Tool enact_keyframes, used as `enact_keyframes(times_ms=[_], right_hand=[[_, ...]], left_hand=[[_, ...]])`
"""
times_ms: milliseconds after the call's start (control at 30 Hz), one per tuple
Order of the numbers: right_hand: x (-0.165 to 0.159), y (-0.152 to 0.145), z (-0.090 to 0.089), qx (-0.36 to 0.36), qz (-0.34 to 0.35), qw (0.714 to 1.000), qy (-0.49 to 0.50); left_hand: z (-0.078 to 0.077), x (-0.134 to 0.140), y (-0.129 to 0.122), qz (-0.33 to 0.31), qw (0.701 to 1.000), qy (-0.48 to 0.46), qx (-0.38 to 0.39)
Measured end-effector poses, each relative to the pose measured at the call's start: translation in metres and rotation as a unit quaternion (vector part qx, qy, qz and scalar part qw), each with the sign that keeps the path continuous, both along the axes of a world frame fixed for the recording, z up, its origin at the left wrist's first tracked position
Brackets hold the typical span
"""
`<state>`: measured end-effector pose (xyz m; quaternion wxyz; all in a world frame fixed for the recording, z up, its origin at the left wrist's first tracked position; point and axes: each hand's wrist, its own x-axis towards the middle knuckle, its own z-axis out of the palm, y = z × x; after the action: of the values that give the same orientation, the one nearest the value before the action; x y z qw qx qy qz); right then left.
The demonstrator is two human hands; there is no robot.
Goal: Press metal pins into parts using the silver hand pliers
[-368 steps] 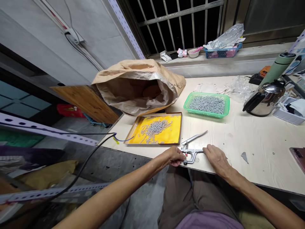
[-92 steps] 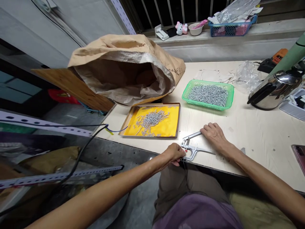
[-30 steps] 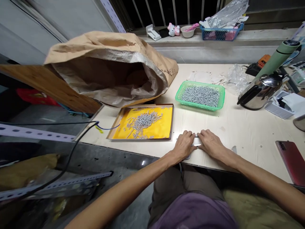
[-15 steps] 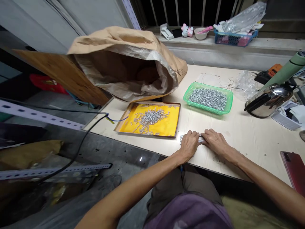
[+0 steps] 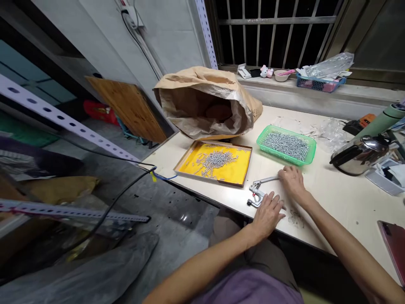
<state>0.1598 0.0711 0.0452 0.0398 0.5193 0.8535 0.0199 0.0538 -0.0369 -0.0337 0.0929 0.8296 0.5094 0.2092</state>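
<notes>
Metal pliers [image 5: 258,193] with a C-shaped jaw, a small spring and a black knob lie on the table edge, their two handles spread apart. My left hand [image 5: 268,214] is closed over the lower handle and jaw side, covering much of it. At the end of the upper handle, my right hand [image 5: 291,182] grips with bent fingers. To the left is a shallow tray [image 5: 239,173] with a yellow bottom, bearing a heap of small metal pins [image 5: 218,159]. Beyond the hands stands a green plastic basket [image 5: 311,155] filled with similar pins [image 5: 286,146].
A large open paper sack [image 5: 202,76] lies behind the tray. On the right are a steel kettle [image 5: 360,154], a green bottle [image 5: 384,120] and a red phone [image 5: 392,245]. A black cable [image 5: 117,198] hangs by the table's left end. Small items line the windowsill [image 5: 363,86].
The pliers' handles have spread apart. My right hand has moved away from my left with the upper handle, while my left stays lower down. The camera view has tilted up.
</notes>
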Motion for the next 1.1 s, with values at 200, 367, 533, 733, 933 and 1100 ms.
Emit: enact_keyframes(times_ms=[200, 367, 533, 733, 933, 1100], right_hand=[[-0.05, -0.028, 0.007, -0.075, 0.353, 0.932, -0.025], [-0.058, -0.027, -0.005, -0.06, 0.456, 0.887, -0.027], [-0.059, -0.022, -0.009, -0.1, 0.395, 0.897, 0.174], [-0.024, 0.019, 0.037, 0.084, 0.147, 0.872, 0.459], [0.029, 0.097, 0.037, 0.149, 0.0, 0.955, 0.257], [0.037, 0.067, 0.012, 0.154, 0.037, 0.973, 0.166]], left_hand=[[-0.006, 0.004, -0.004, 0.004, 0.995, -0.032, -0.095], [-0.003, 0.009, -0.01, -0.023, 0.994, -0.06, -0.087], [0.007, -0.004, -0.015, -0.015, 0.996, -0.082, -0.022], [0.03, -0.084, 0.026, 0.055, 0.995, -0.077, 0.021], [0.057, -0.161, 0.111, 0.246, 0.969, 0.017, 0.0], [0.061, -0.156, 0.151, 0.323, 0.937, 0.069, -0.116]])
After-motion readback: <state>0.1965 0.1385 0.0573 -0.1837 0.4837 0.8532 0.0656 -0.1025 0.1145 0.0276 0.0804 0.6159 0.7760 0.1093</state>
